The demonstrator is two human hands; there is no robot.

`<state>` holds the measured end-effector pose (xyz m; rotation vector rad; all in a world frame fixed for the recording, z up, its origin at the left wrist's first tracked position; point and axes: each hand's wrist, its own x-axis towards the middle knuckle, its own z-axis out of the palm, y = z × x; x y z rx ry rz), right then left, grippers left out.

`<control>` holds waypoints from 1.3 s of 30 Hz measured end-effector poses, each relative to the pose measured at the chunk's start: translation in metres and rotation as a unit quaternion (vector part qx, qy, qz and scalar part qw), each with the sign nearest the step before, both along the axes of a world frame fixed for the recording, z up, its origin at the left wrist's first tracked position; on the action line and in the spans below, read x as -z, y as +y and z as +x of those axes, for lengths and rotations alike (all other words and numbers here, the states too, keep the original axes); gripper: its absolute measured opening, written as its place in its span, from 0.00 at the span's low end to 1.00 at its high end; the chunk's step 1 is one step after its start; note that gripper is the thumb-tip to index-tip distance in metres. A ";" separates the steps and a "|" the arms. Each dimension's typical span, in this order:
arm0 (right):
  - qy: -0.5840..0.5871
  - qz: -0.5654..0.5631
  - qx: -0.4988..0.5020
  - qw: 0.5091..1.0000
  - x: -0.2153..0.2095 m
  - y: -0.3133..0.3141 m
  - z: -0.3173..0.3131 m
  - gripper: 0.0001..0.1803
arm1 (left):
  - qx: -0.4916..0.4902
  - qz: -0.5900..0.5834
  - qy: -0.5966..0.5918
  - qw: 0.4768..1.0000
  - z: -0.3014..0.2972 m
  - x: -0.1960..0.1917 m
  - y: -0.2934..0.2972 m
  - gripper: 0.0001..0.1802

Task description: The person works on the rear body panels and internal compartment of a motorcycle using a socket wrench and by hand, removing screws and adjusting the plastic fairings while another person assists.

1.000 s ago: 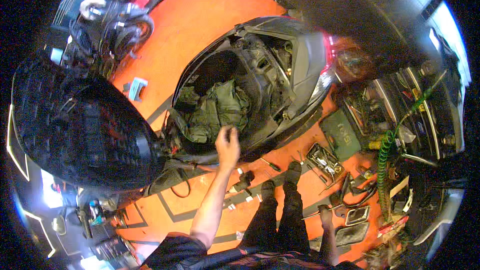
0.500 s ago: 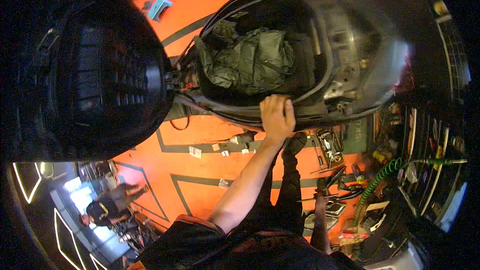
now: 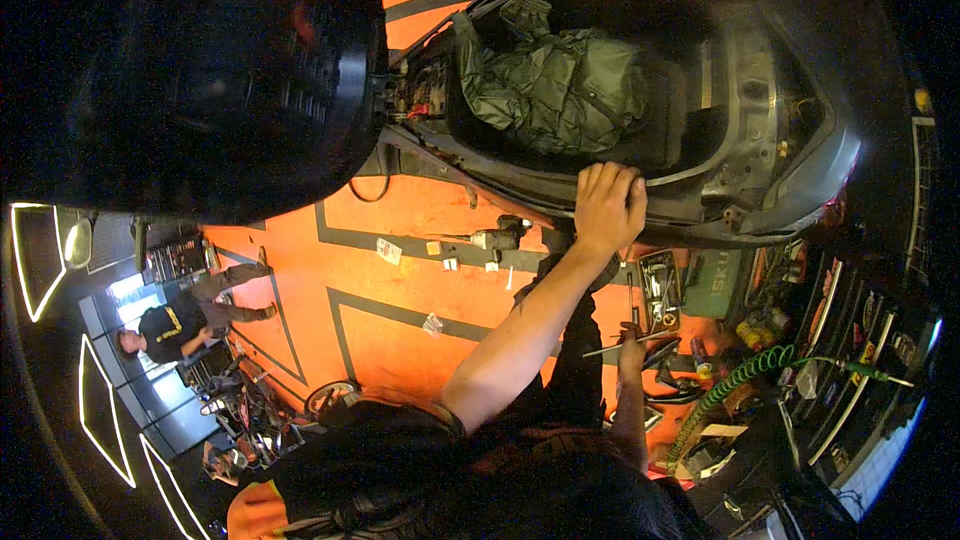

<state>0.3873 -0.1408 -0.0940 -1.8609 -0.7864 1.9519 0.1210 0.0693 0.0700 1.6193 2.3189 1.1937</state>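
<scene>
My left hand is closed over the near rim of a scooter's under-seat storage compartment, fingers curled over the edge. Inside the compartment lies a crumpled dark green fabric bundle. The raised black seat stands open at the left, joined to the body by a hinge. Lower down, by my leg, my right hand is closed around a long thin metal tool; its exact kind is too small to make out.
A power drill and small packets lie on the orange floor. Beside my foot are a tray of tools and a green case. A coiled green air hose hangs at the right. Another person stands at the far left.
My view has shifted, so the scooter sits further right and higher. My left hand stays on the rim; my right hand, still holding the thin tool, has come up slightly.
</scene>
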 end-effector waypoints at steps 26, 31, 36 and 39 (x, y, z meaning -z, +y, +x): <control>-0.204 -0.131 -0.226 0.943 -0.018 -0.052 0.013 0.16 | 0.033 -0.092 -0.082 0.992 -0.014 -0.009 -0.014 0.16; -0.044 0.004 -0.039 0.998 0.067 -0.096 0.029 0.14 | 0.062 -0.095 -0.071 0.991 -0.013 -0.013 -0.009 0.17; -0.148 -0.002 -0.006 0.989 0.110 -0.120 0.023 0.12 | 0.124 -0.019 -0.054 0.991 0.007 -0.053 0.040 0.15; -0.150 -0.052 -0.035 0.987 0.100 -0.107 0.011 0.11 | 0.220 0.045 0.100 0.969 0.020 -0.065 0.095 0.13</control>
